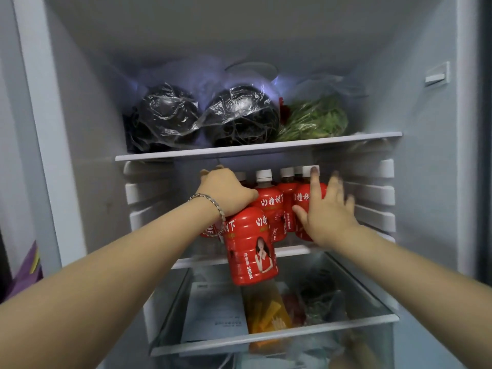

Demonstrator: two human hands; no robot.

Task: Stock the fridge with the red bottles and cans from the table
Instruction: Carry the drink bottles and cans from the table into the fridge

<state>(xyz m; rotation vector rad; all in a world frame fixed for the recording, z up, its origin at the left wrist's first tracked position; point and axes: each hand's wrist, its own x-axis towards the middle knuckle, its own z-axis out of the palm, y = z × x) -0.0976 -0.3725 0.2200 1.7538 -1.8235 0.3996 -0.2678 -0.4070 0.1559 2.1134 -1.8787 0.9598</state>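
On my feed from the head camera, two bare arms reach into the open fridge (80, 129), which fills the frame. At centre the left hand (226, 191), a silver bracelet (210, 202) on its wrist, grips a red bottle (250, 249) from above. Its fingers curl over the top so that the cap is hidden. The bottle hangs slightly tilted in front of the middle shelf (292, 251), its base below the shelf's front edge.

Behind it, a row of red bottles (269, 206) with white caps stands upright on that shelf, packed close together. Right of centre the right hand (328, 209) lies flat against the rightmost bottle (306, 198) of the row. Its fingers (315, 182) are straight and spread, the index tip up by the white cap and the thumb across the label.

Another red container (207, 231) shows just behind the left wrist; I cannot tell whether it is a bottle or a can.

On the upper shelf (258, 149), in the upper half of the frame, two dark round heads (167, 115) wrapped in clear film sit side by side, with a bag of leafy greens (314, 121) to their right. In the lower part of the frame a glass shelf (274, 336) covers a compartment holding a printed sheet (215, 312) and a yellow packet (266, 312). A purple object (26, 272) shows at the lower left edge, outside the fridge.
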